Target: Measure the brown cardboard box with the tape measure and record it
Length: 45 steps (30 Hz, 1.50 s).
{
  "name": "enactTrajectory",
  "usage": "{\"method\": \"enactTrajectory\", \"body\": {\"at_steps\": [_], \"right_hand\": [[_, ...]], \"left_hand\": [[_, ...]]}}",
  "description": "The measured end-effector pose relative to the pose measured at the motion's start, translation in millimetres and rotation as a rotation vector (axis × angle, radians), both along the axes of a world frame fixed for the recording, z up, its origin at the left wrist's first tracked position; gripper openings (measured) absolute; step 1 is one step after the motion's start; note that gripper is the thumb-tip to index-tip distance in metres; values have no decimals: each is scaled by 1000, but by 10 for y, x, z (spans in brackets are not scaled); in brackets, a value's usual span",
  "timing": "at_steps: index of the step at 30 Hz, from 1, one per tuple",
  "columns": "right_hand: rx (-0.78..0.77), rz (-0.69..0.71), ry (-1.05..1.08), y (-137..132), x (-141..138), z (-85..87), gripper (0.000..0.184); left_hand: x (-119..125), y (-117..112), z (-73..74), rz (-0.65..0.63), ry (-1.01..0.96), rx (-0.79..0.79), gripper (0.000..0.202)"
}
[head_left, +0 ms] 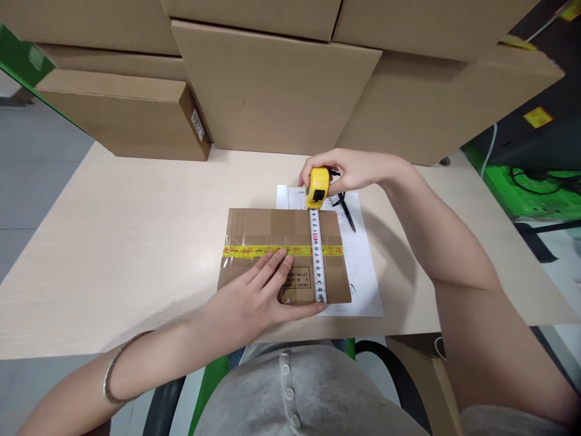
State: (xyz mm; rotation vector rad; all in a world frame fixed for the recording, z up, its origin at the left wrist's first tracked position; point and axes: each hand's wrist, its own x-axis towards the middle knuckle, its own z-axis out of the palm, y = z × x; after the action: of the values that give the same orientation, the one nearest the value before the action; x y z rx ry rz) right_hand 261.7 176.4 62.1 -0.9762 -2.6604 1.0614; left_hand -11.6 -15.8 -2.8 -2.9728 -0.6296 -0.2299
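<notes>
A small cardboard box [261, 227] lies flat, with a yellow printed strip of tape across its top. My right hand [338, 168] grips a yellow tape measure [318, 186] at the box's far edge. The tape's white blade [318, 263] runs across the box from the far edge to the near one. My left hand [256, 293] rests on the box with its fingers stretched out, and its thumb reaches along the near edge to the blade's end. Under the box is a white printed sheet [368, 284], partly covered. A black pen [347, 215] lies on that sheet beside my right hand.
The pale table [136, 242] has its near edge close to my body. Large cardboard boxes [272, 91] form a wall along the back. At the far left stands a smaller carton [122, 115] with a label. Black cables [544, 181] lie on a green surface at right.
</notes>
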Motion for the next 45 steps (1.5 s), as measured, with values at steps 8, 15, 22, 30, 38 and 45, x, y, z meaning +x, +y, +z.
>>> {"method": "enactTrajectory", "body": {"at_steps": [8, 15, 22, 30, 38, 45], "right_hand": [[-11, 3, -11, 28, -37, -53, 25], [21, 5, 32, -59, 21, 78, 24], [86, 147, 1, -738, 16, 291, 32], [-124, 137, -68, -1528, 92, 143, 31], [-264, -699, 406, -1419, 442, -285, 25], [-431, -836, 546, -1613, 480, -489, 27]], "left_hand": [[-2, 2, -26, 23, -28, -50, 90], [3, 1, -26, 14, -31, -31, 76], [-4, 14, -4, 9, -37, 7, 83], [1, -30, 25, -29, -166, -77, 83], [-455, 347, -248, 696, -1212, -621, 50], [-516, 623, -526, 651, -1046, -1311, 62]]}}
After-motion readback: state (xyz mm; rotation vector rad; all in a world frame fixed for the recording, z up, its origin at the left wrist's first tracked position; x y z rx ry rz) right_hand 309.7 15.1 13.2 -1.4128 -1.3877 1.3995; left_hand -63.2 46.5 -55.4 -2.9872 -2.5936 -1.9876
